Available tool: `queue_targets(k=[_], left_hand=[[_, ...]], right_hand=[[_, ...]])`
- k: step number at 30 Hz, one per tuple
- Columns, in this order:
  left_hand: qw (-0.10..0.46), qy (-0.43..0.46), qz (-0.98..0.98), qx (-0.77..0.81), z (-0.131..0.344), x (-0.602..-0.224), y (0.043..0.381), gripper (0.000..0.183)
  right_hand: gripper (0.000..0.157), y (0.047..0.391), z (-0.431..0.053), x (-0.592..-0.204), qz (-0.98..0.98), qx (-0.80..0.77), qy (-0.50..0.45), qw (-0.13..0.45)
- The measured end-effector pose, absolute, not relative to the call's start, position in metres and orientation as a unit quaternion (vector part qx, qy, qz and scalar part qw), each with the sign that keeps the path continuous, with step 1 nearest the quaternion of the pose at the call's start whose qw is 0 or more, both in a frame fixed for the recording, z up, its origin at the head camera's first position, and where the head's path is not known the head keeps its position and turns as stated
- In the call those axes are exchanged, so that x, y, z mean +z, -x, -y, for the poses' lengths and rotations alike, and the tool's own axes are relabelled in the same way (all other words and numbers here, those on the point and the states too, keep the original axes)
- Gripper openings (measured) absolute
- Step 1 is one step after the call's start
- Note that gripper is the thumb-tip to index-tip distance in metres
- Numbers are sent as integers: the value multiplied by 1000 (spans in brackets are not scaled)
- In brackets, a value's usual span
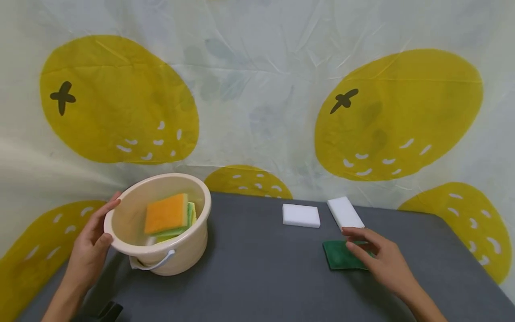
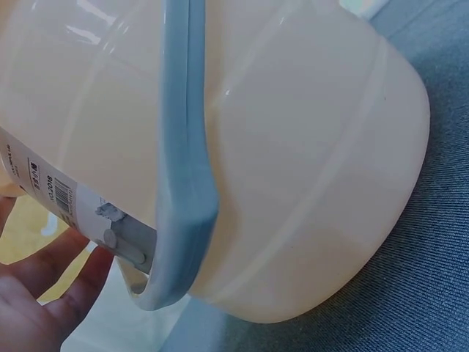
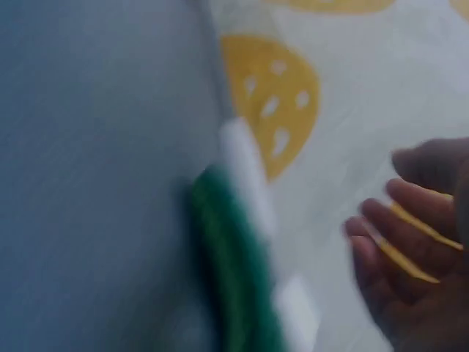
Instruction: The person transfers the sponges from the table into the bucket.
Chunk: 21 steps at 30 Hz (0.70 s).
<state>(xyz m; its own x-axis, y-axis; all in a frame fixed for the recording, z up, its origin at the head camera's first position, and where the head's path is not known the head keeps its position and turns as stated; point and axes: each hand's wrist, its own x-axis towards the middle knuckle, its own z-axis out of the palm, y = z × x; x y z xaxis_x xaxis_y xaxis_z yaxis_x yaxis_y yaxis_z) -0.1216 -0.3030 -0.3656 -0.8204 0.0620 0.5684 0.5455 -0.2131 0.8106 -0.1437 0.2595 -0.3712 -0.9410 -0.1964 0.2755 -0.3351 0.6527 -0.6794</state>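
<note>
Green and flat, the pad lies on the right of the surface, below our right hand; those fingers hang parted, loosely bent, holding nothing. We judge it light, flexible and rough, best pinched across its near and far edges. On its far side lie 2 white blocks. At left, our left hand grips the cream bucket by its left side.
</note>
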Motion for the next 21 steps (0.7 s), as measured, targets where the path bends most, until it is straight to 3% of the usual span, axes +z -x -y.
queue_targets(k=[7,13,21], left_hand=[[166,252,605,-737,304,-368,124,55],[164,262,604,-735,305,-369,124,55],[162,259,613,-729,306,-370,122,56]], right_hand=[[29,125,-306,-392,929,351,-59,101],[36,122,-324,-412,929,362,8,81],[49,125,-327,-431,932,362,17,24]])
